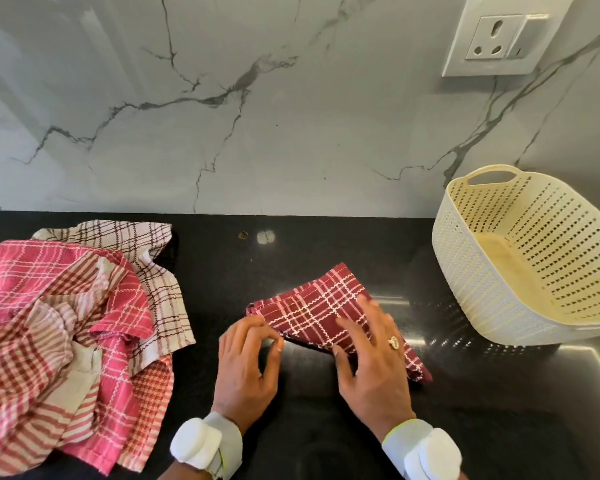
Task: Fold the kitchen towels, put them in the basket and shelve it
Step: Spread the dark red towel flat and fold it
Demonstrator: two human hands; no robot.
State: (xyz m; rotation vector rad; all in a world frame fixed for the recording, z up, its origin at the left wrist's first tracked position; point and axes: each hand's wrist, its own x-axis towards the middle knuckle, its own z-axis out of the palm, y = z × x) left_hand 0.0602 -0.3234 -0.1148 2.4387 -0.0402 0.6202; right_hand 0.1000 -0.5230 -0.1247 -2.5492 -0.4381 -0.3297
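The folded dark red towel (329,315) lies on the counter (291,258) beside the basket (465,292) (soft, light, limp), left hand (246,368) pinching its corner, right hand (371,362) spread flat on it; best lifted by the folded edges.

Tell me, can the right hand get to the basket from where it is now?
Probably yes. The right hand rests on the folded towel, and the basket stands to its right with only bare counter between them, its open mouth tilted toward the person.
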